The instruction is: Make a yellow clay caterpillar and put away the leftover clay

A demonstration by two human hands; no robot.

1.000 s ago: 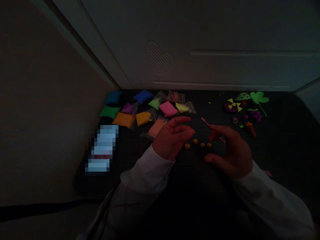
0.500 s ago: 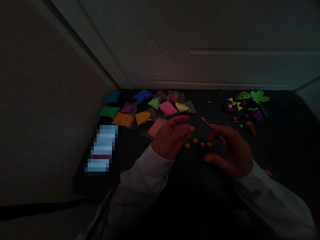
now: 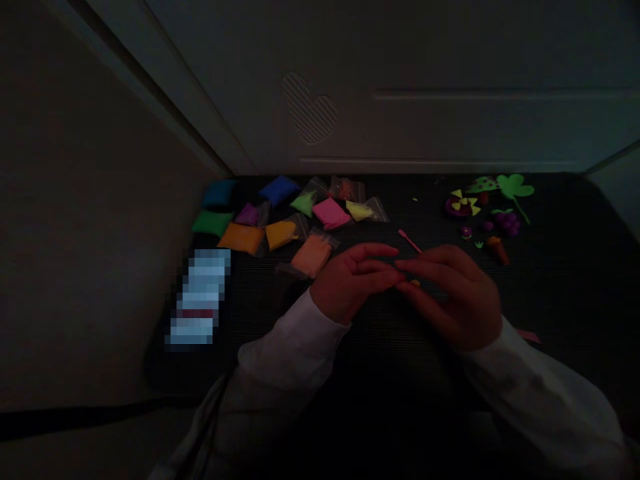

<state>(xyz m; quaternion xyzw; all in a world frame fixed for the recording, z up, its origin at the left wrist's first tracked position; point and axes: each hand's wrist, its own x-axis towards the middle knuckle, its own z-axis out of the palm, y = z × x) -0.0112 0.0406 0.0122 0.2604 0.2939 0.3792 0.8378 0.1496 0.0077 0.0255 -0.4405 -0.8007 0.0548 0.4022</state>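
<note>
My left hand (image 3: 350,280) and my right hand (image 3: 453,293) meet fingertip to fingertip over the dark mat (image 3: 550,293). They cover the row of small orange clay balls; only one orange ball (image 3: 415,283) peeks out under the right fingers. A thin pink tool (image 3: 409,241) sticks out behind my right hand's fingers, which seem to hold it. My left fingers are curled inward, and what they pinch, if anything, is hidden. The scene is very dim.
Several bags of coloured clay (image 3: 280,213) lie at the mat's back left, an orange one (image 3: 313,255) nearest my left hand. Finished clay shapes, green leaves and purple grapes (image 3: 493,207), sit at the back right. A blurred-out packet (image 3: 200,297) lies left. A white panel (image 3: 400,87) rises behind.
My right hand has moved left and closed in over the orange balls until its fingertips touch my left hand's. Most balls are now hidden.
</note>
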